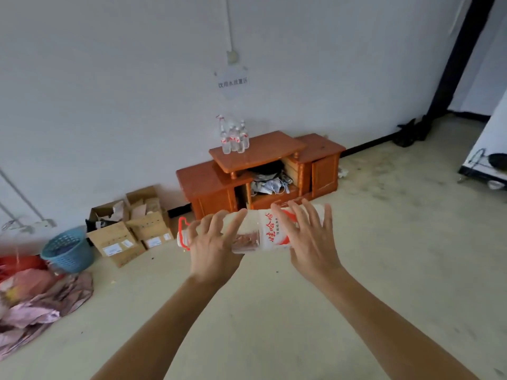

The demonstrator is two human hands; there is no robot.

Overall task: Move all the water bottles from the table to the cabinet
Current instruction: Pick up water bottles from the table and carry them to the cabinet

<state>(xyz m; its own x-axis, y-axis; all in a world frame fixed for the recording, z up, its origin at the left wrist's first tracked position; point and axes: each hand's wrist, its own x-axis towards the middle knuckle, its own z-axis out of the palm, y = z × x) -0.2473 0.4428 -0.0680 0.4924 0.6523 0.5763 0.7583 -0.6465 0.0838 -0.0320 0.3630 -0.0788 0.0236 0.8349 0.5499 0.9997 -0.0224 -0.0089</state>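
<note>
**Big bottle carried in both hands**

Large water bottle [270, 235] lies sideways in the air, red cap to the left, near the cabinet [216, 185]. Left hand [216, 244] curls over its neck end. Right hand [308, 242] presses its base end, fingers splayed straight. Small bottles [233, 137] stand on the cabinet top.

Soft, even light filled your view, shadows faint; slight blur throughout, doorframe [463, 50] bowed at the edge.
</note>
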